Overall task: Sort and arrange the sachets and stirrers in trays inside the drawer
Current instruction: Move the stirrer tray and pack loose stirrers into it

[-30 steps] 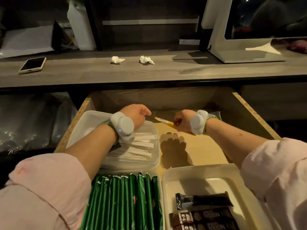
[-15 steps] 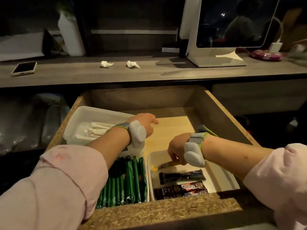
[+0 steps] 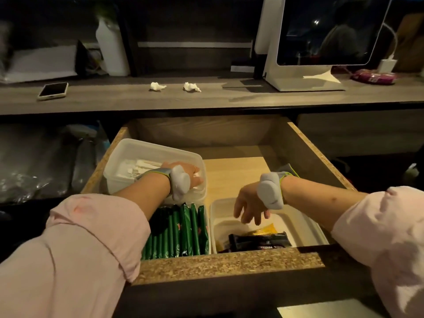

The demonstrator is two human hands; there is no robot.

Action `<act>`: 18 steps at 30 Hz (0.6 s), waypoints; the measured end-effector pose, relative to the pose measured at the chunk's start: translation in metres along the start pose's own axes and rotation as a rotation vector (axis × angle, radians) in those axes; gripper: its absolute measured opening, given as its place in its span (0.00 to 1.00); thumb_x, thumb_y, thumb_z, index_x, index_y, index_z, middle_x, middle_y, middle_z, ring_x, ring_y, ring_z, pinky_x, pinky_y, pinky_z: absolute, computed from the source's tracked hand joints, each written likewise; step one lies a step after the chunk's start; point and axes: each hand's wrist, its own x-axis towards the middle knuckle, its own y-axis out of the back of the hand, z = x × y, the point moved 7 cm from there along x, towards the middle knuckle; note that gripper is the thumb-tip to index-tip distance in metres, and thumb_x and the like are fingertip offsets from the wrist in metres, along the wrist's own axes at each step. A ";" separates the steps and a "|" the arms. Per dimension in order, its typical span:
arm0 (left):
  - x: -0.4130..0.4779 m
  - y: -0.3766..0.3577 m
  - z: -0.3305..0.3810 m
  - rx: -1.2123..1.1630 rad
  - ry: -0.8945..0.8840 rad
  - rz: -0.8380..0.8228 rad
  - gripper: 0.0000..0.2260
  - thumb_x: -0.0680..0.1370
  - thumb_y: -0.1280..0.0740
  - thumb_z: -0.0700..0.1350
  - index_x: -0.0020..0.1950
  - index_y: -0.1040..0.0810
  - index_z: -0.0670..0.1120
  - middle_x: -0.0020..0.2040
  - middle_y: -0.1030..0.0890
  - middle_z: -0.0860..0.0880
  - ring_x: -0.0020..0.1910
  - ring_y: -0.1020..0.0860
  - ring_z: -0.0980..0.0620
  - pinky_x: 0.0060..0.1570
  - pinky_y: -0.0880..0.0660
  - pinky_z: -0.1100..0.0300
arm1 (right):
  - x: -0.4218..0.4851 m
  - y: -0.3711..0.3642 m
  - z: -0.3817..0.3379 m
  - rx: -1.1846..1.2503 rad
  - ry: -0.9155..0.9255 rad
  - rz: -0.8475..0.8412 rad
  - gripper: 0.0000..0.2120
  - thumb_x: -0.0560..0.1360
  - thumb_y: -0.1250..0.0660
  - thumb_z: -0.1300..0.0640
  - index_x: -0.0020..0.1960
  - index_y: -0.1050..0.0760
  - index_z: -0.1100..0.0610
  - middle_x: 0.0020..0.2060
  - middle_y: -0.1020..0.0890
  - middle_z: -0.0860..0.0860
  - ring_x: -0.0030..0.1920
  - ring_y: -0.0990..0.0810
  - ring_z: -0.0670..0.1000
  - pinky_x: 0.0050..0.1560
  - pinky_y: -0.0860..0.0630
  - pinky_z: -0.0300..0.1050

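Observation:
The open wooden drawer (image 3: 305, 145) holds three clear trays. At the back left, a tray (image 3: 128, 148) carries white wrapped stirrers (image 3: 135, 167); my left hand (image 3: 190, 174) rests on its right rim, fingers curled over the edge. Green sachets (image 3: 183, 230) stand in rows in the front left tray. The front right tray (image 3: 305, 223) holds black sachets (image 3: 259, 242) and a yellow sachet (image 3: 267, 229). My right hand (image 3: 249, 206) hovers above that tray with fingers spread and nothing in them.
Bare drawer floor (image 3: 236, 173) shows behind the right tray. On the counter above lie a phone (image 3: 53, 90), two crumpled tissues (image 3: 157, 86), a white monitor stand (image 3: 298, 81) and a pink packet (image 3: 376, 76). The drawer's front edge (image 3: 229, 265) is close to me.
My right hand carried the yellow sachet from the drawer's back to the front right tray and let it go. My left hand dropped onto the stirrer tray's rim.

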 end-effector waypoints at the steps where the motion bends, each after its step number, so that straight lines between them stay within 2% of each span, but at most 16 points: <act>1: -0.002 0.003 -0.012 -0.046 0.043 0.030 0.20 0.74 0.33 0.48 0.66 0.26 0.54 0.63 0.22 0.51 0.62 0.24 0.46 0.59 0.29 0.56 | 0.001 0.010 -0.006 0.054 0.037 0.074 0.15 0.80 0.41 0.58 0.66 0.28 0.58 0.46 0.19 0.51 0.34 0.23 0.48 0.32 0.25 0.40; 3: -0.015 0.023 -0.026 -0.031 0.125 0.142 0.18 0.73 0.34 0.48 0.63 0.23 0.52 0.63 0.22 0.49 0.61 0.24 0.45 0.60 0.27 0.53 | -0.007 0.026 -0.013 0.182 0.086 0.233 0.14 0.79 0.39 0.59 0.62 0.25 0.62 0.48 0.19 0.56 0.33 0.21 0.50 0.35 0.24 0.43; 4: -0.025 0.035 -0.032 -0.016 0.165 0.207 0.18 0.74 0.35 0.48 0.65 0.24 0.52 0.66 0.24 0.48 0.65 0.27 0.45 0.63 0.29 0.50 | -0.009 0.032 -0.016 0.241 0.079 0.266 0.13 0.79 0.39 0.59 0.61 0.25 0.63 0.47 0.19 0.57 0.33 0.21 0.50 0.36 0.23 0.44; 6: -0.041 0.049 -0.046 0.002 0.223 0.244 0.21 0.76 0.38 0.46 0.70 0.30 0.54 0.75 0.36 0.49 0.75 0.41 0.45 0.71 0.39 0.44 | -0.011 0.044 -0.027 0.343 0.097 0.305 0.14 0.80 0.40 0.58 0.62 0.26 0.63 0.45 0.19 0.56 0.33 0.21 0.50 0.37 0.22 0.45; 8: -0.053 0.059 -0.064 -0.016 0.278 0.302 0.24 0.75 0.39 0.44 0.71 0.33 0.56 0.78 0.44 0.48 0.78 0.50 0.44 0.73 0.47 0.42 | -0.005 0.052 -0.040 0.441 0.128 0.345 0.14 0.80 0.41 0.57 0.62 0.28 0.62 0.40 0.19 0.53 0.31 0.20 0.49 0.34 0.21 0.44; 10: -0.070 0.063 -0.087 -0.074 0.377 0.370 0.24 0.74 0.39 0.43 0.71 0.32 0.54 0.75 0.40 0.44 0.76 0.45 0.42 0.72 0.44 0.42 | 0.003 0.053 -0.048 0.524 0.135 0.348 0.13 0.81 0.44 0.57 0.63 0.30 0.60 0.37 0.22 0.52 0.28 0.20 0.49 0.27 0.22 0.40; 12: -0.082 0.062 -0.105 -0.161 0.447 0.379 0.26 0.73 0.37 0.43 0.71 0.34 0.51 0.70 0.34 0.41 0.70 0.36 0.38 0.67 0.35 0.43 | 0.013 0.055 -0.050 0.616 0.135 0.340 0.12 0.81 0.46 0.58 0.60 0.29 0.61 0.38 0.23 0.53 0.30 0.22 0.52 0.23 0.23 0.39; 15: -0.089 0.057 -0.124 -0.240 0.498 0.309 0.30 0.70 0.34 0.44 0.72 0.36 0.48 0.63 0.25 0.39 0.60 0.25 0.37 0.59 0.26 0.45 | 0.026 0.052 -0.053 0.644 0.113 0.325 0.11 0.81 0.44 0.56 0.44 0.27 0.59 0.37 0.24 0.54 0.32 0.24 0.52 0.21 0.25 0.37; 18: -0.084 0.058 -0.135 -0.278 0.504 0.313 0.24 0.72 0.35 0.46 0.69 0.31 0.47 0.59 0.21 0.38 0.55 0.22 0.38 0.56 0.23 0.45 | 0.039 0.050 -0.060 0.686 0.115 0.272 0.15 0.81 0.43 0.55 0.37 0.30 0.58 0.35 0.25 0.55 0.31 0.25 0.51 0.20 0.25 0.37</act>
